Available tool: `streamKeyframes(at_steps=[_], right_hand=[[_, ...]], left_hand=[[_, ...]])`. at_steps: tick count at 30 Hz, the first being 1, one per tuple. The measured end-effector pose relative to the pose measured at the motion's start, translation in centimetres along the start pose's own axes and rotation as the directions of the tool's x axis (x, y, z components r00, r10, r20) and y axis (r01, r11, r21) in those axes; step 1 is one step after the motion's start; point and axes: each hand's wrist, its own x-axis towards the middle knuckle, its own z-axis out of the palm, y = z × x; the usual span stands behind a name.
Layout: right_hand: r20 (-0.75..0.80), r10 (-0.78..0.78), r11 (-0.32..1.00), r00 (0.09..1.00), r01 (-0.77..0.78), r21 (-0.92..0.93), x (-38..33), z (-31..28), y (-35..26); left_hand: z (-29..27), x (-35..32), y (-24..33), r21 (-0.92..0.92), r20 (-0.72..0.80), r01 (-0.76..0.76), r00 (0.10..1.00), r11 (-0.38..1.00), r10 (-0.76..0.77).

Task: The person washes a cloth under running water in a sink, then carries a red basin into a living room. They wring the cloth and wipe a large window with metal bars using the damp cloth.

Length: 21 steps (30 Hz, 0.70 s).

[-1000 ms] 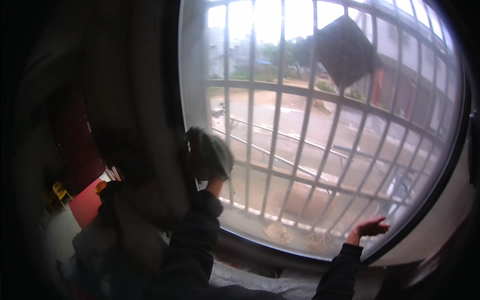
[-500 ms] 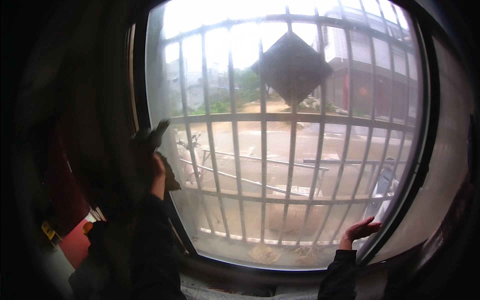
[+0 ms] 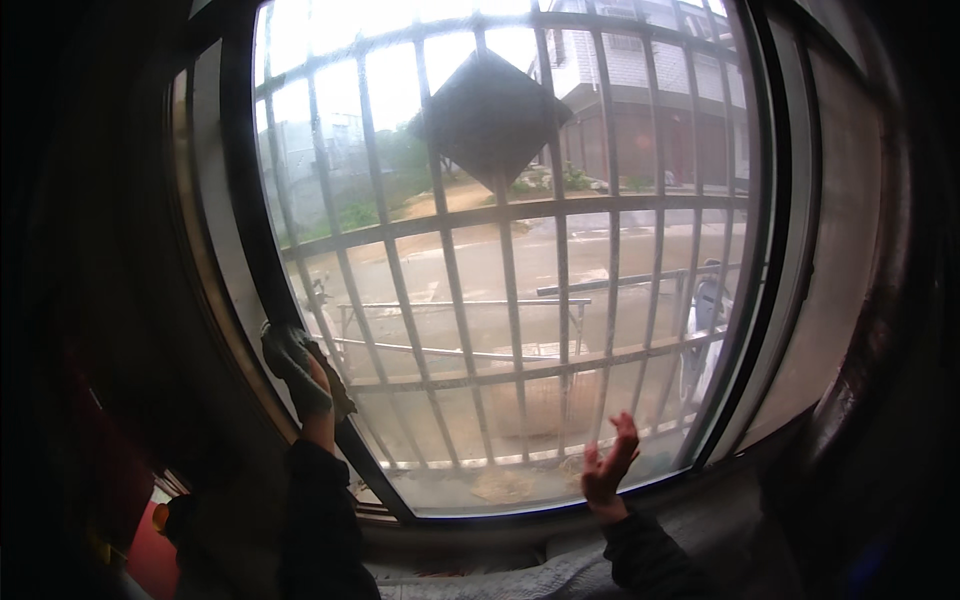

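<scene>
At the left edge of a large window (image 3: 470,425), my left hand (image 3: 320,395) is closed on a grey-green cloth (image 3: 288,358). The cloth lies over the dark window frame (image 3: 272,262) and partly over the edge of the glass. A darker, brownish flap of it hangs on the glass side of my hand. My right hand (image 3: 608,470) is raised in front of the lower right part of the glass, empty, with its fingers apart and bent. Whether it touches the pane, I cannot tell.
Metal bars (image 3: 505,290) stand outside the glass, with a dark diamond-shaped panel (image 3: 495,120) at the upper middle. A sill (image 3: 470,578) with a pale grey covering runs below. A red surface (image 3: 153,560) shows at the lower left.
My left hand and the cloth have come down along the left frame. My right hand has moved left from the lower right corner, its fingers now pointing up. The view has shifted right.
</scene>
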Motion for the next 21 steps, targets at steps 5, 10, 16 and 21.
streamKeyframes(at_steps=[5,10,16,21], right_hand=[[0.095,0.012,0.989,0.995,-0.026,0.145,-1.1,0.2,-2.1],[0.225,0.034,0.992,0.974,-0.061,0.112,-0.5,-0.4,-2.2],[0.358,0.019,0.987,0.934,-0.074,0.142,-0.9,-2.5,-2.1],[0.495,0.036,0.966,0.868,-0.157,0.205,-0.7,-2.9,-2.5]], left_hand=[[2.9,-1.8,7.6,-0.092,0.148,0.309,0.944,0.947,-0.294],[6.3,-4.9,13.4,-0.087,0.19,0.246,0.955,0.965,-0.226],[9.3,-9.8,14.9,-0.131,0.234,0.353,0.919,0.926,-0.317],[12.1,-14.9,16.6,-0.224,0.315,0.524,0.837,0.822,-0.447]])
